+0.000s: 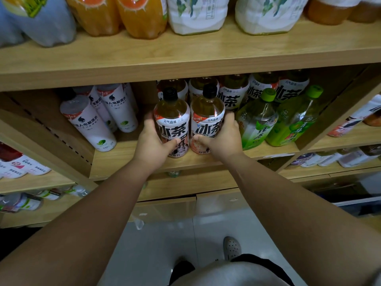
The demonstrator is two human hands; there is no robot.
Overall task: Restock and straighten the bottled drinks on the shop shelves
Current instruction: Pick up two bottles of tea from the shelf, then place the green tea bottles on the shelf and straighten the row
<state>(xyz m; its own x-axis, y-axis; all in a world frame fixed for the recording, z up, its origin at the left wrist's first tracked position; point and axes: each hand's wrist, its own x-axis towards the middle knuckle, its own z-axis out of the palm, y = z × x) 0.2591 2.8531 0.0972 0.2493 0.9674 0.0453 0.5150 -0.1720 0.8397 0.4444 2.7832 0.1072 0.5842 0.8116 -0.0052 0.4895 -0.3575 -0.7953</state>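
Note:
Two iced-tea bottles with black caps and white labels stand side by side at the front of the middle wooden shelf (127, 162). My left hand (151, 141) grips the left tea bottle (172, 118) from its left side, thumb across the lower label. My right hand (221, 137) grips the right tea bottle (207, 116) from its right side, thumb on the front. More of the same tea bottles (233, 93) stand in rows behind them.
White electrolyte-water bottles (90, 122) stand left of the pair, green-tea bottles with green caps (257, 118) to the right. Orange drinks (142, 15) and large white bottles (195, 13) fill the shelf above. Lower shelves hold more drinks; my shoe (232, 247) is on the tiled floor.

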